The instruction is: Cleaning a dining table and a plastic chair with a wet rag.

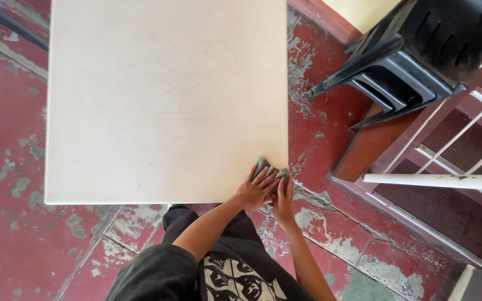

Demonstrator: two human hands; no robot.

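Observation:
A square cream table (163, 100) fills the upper left of the head view. A crumpled grey cloth (263, 164) lies at the table's near right corner. My left hand (255, 188) presses flat on the cloth with fingers spread over it. Beside it, my right hand (283, 202) is at the very corner edge, its fingers curled on the cloth's right side where it hangs over the rim. The hands touch each other. Most of the cloth is hidden under them.
Stacked black plastic chairs (403, 67) stand at the upper right. A white railing (436, 181) borders a stairwell on the right. The red floor (6, 234) has worn, peeling paint. A dark leg (6, 22) crosses the top left corner.

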